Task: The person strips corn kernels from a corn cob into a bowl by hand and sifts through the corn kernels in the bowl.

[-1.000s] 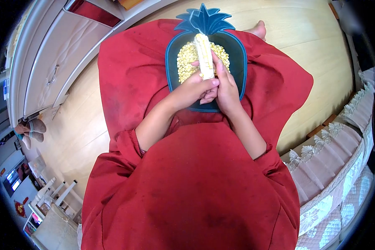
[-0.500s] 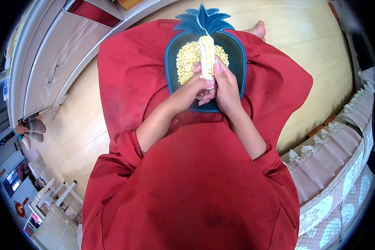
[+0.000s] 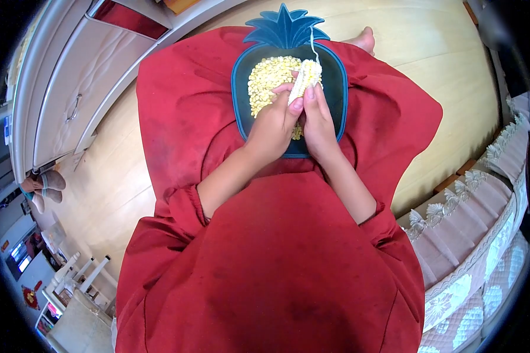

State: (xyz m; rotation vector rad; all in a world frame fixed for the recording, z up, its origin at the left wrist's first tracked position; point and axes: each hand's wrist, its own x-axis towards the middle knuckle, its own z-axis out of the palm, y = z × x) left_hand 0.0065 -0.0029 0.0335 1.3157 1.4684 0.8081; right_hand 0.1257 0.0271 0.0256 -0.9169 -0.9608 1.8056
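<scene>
A partly stripped corn cob is between my two hands, tilted with its far end up and to the right. A thin pale strand trails from that end. My left hand is closed round the cob's near end, thumb pressed on it. My right hand grips the cob from the right, its thumb lying along the side. Both hands are over a dark teal pineapple-shaped bowl that rests in my lap. Loose yellow corn kernels are heaped in the bowl, mostly on its left; my fingers hide some of them.
Red cloth covers my lap and arms. A pale cabinet stands at left, with slippers by its base. A lace-trimmed sofa is at right. A bare foot shows beyond the bowl on the wooden floor.
The cob has gone from nearly upright to leaning right, and more of it is covered by my hands. My left hand has turned and shifted its hold closer to my right hand.
</scene>
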